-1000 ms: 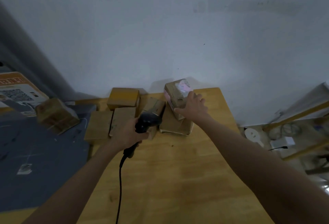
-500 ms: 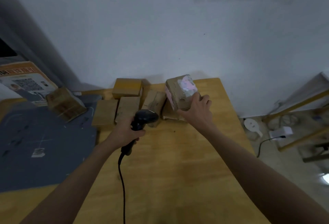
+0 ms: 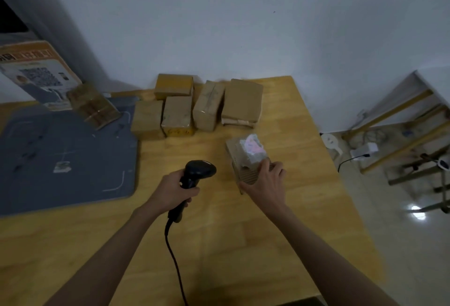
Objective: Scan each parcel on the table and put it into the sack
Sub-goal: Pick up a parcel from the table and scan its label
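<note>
My right hand (image 3: 264, 184) grips a small cardboard parcel (image 3: 244, 159) with a pale pink-white label on top, held just above the wooden table (image 3: 219, 245). My left hand (image 3: 174, 188) holds a black corded barcode scanner (image 3: 198, 171) by its handle, its head beside the parcel's left side. Several more brown parcels (image 3: 177, 115) lie in a cluster at the table's far edge, the rightmost one (image 3: 242, 101) being flat and wide. No sack is in view.
A grey mat (image 3: 65, 157) covers the table's left part, with a taped parcel (image 3: 93, 108) and a printed box (image 3: 34, 74) at its far side. Wooden frames (image 3: 399, 140), a white adapter and cables lie on the floor to the right.
My right hand has lifted the labelled parcel off the stack and drawn it toward me, right of the scanner. The left hand with the scanner has pulled back a little.
</note>
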